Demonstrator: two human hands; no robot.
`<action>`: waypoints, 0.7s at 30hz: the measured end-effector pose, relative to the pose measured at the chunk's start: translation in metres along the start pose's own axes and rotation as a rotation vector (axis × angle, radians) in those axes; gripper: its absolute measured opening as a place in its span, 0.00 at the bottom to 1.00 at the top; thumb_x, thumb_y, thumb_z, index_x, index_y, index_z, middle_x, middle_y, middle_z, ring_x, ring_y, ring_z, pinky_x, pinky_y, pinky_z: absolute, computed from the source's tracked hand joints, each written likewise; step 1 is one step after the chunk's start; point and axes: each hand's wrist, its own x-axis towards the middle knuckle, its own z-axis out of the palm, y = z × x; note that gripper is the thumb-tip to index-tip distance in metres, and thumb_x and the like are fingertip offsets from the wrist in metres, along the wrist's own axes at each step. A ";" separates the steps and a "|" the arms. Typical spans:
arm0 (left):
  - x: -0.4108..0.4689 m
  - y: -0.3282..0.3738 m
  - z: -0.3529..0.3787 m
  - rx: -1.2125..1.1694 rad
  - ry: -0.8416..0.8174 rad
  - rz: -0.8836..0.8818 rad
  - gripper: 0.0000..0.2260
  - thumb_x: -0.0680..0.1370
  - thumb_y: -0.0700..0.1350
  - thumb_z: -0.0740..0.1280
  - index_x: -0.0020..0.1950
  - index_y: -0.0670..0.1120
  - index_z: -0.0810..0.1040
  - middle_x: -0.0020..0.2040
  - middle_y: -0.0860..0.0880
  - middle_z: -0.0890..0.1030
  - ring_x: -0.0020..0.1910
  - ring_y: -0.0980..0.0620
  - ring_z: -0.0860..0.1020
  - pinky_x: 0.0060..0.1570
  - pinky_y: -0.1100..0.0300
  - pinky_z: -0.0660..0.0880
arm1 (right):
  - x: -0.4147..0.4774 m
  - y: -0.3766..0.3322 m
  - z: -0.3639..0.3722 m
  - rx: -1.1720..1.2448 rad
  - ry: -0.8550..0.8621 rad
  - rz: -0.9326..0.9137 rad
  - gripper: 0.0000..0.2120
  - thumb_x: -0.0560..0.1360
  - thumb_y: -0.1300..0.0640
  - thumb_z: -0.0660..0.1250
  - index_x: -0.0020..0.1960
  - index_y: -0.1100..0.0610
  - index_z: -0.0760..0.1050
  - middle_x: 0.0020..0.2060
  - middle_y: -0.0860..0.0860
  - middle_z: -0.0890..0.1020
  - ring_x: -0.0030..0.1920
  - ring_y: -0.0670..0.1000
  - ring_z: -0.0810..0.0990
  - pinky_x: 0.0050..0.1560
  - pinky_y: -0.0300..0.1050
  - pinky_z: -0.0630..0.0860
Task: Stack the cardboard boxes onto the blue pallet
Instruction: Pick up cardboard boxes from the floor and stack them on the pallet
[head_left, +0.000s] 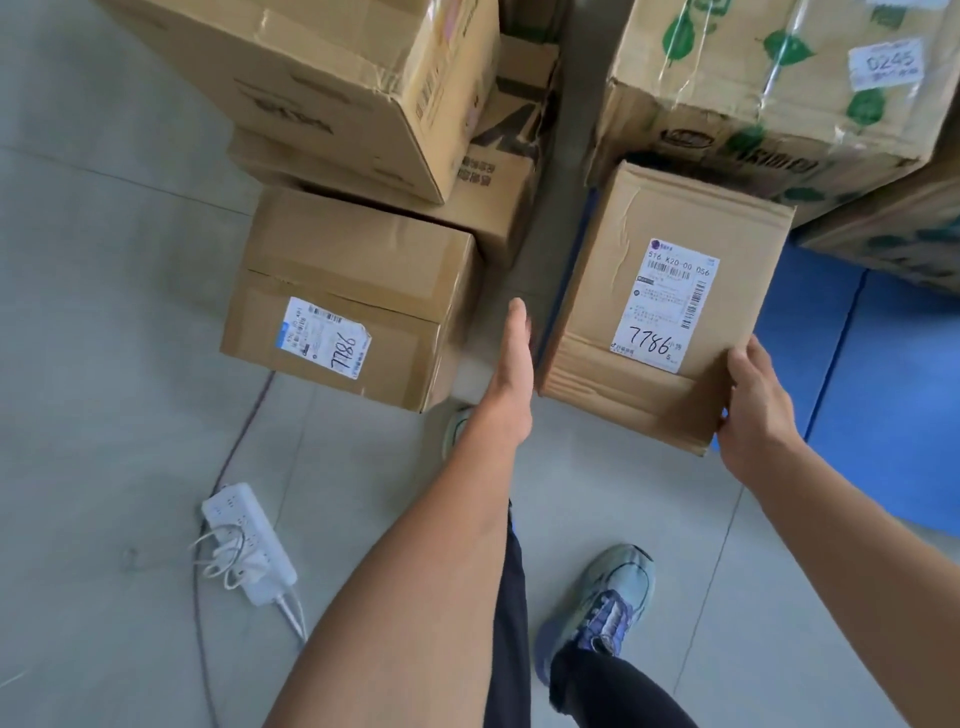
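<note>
Nearest, at 5 o'clock, a grey-blue shoe (608, 597) stands on the tiled floor, and at 8 o'clock lies a white power strip (249, 540) with its cord trailing away. It is a trip hazard for anyone stepping back under load.

Both bare forearms reach forward. The right grip (753, 410), at 3 o'clock, is clamped on the near right corner of the labelled box (592, 312): thumb on the top face, fingers curled under the edge. The left grip (511, 374), near centre, is flat with fingers straight, just beside the box's left side. Whether it touches cannot be told.

The box sits at 1 o'clock, top face up, marked 7786. Its near end hangs over the floor and its far end reaches the edge of the blue pallet (883, 374). I cannot tell whether it already rests there.

It looks taped and creased, so probably stiff at the corners but soft across the faces. One grip steadying it suggests modest weight. The safest hold is likely at opposite lower edges, with the palms squeezing the sides rather than pressing the top.

Further off, at 10 o'clock, a second 7786 box (353, 260) waits on the floor under other cartons. At 1 o'clock, leaf-printed cartons (753, 93) are already stacked on the pallet.
</note>
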 end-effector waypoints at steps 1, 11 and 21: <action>0.000 -0.007 -0.003 0.006 0.002 -0.056 0.38 0.77 0.77 0.50 0.83 0.61 0.58 0.84 0.58 0.58 0.82 0.53 0.55 0.78 0.42 0.48 | 0.000 0.000 0.000 0.009 -0.005 0.001 0.17 0.85 0.48 0.57 0.57 0.27 0.78 0.57 0.32 0.82 0.62 0.40 0.78 0.57 0.44 0.72; 0.013 -0.012 0.005 -0.029 0.019 -0.122 0.37 0.76 0.77 0.51 0.81 0.60 0.64 0.76 0.55 0.73 0.77 0.49 0.67 0.72 0.45 0.60 | 0.008 -0.011 0.008 -0.001 -0.053 -0.055 0.17 0.85 0.47 0.56 0.64 0.27 0.75 0.60 0.30 0.81 0.63 0.38 0.77 0.63 0.43 0.72; 0.013 -0.003 0.008 0.019 0.061 -0.089 0.44 0.67 0.79 0.53 0.79 0.59 0.67 0.74 0.52 0.76 0.75 0.47 0.70 0.73 0.42 0.64 | 0.006 -0.018 0.013 0.000 -0.075 -0.090 0.15 0.85 0.45 0.55 0.61 0.25 0.73 0.57 0.28 0.79 0.62 0.36 0.75 0.64 0.46 0.70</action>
